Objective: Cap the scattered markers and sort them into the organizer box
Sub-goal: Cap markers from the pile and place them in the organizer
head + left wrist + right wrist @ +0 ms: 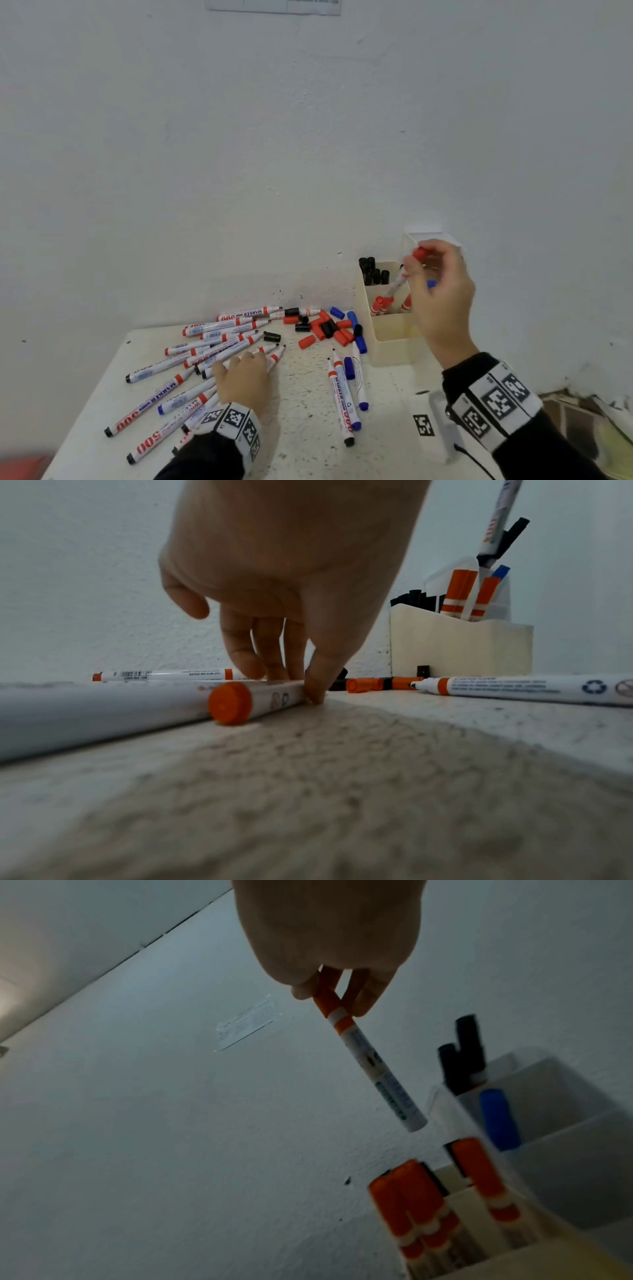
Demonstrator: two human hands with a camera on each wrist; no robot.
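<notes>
My right hand (416,263) pinches a red-capped marker (399,281) by its cap, and the marker hangs tilted over the cream organizer box (394,349). In the right wrist view the hand (339,999) holds that marker (377,1072) just above the box's red markers (411,1204). Blue (498,1118) and black (462,1053) capped markers stand in the other compartments. My left hand (253,359) lies on the pile of uncapped markers (212,342). Its fingers and thumb (316,685) close on a red marker (274,697) lying on the table.
Loose red, black and blue caps (325,329) lie beside the box's left wall. Several markers (346,387) lie in the middle of the speckled white table (308,445). A white tagged block (424,425) with a cable sits at the right edge. The wall stands right behind.
</notes>
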